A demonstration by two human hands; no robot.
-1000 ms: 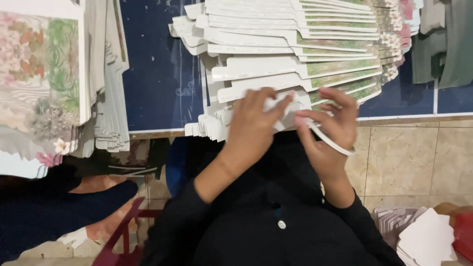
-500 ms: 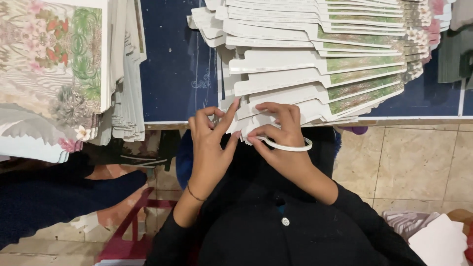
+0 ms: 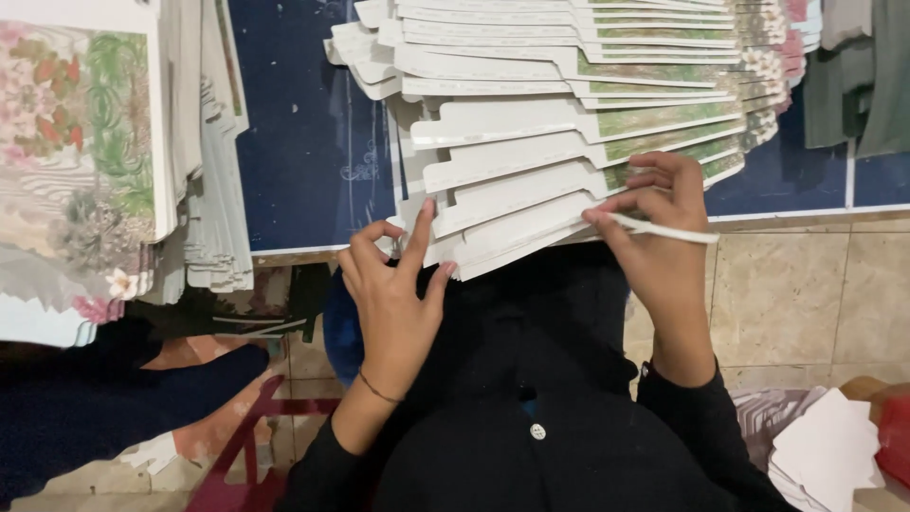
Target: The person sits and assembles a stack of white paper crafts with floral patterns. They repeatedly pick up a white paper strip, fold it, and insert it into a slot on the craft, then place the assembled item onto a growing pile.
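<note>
Left hand (image 3: 393,289): at 7 o'clock, fingers loosely spread, index tip touching the white ends of fanned card blanks (image 3: 531,180). Right hand (image 3: 659,237): at 4 o'clock, pinching a thin white strip (image 3: 678,232) against the lowest blank's edge. Blanks: centre to 12 o'clock, overlapping on blue board (image 3: 303,133). Printed stack (image 3: 85,161): 9 o'clock.

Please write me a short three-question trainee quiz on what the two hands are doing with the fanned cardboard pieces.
1. True or false: the left hand touches the near end of the fanned white cardboard pieces.
2. What does the right hand pinch? A) thin white strip B) scissors C) a button
3. What colour is the surface beneath the pieces?

Key: 1 true; 2 A; 3 dark blue.
</note>
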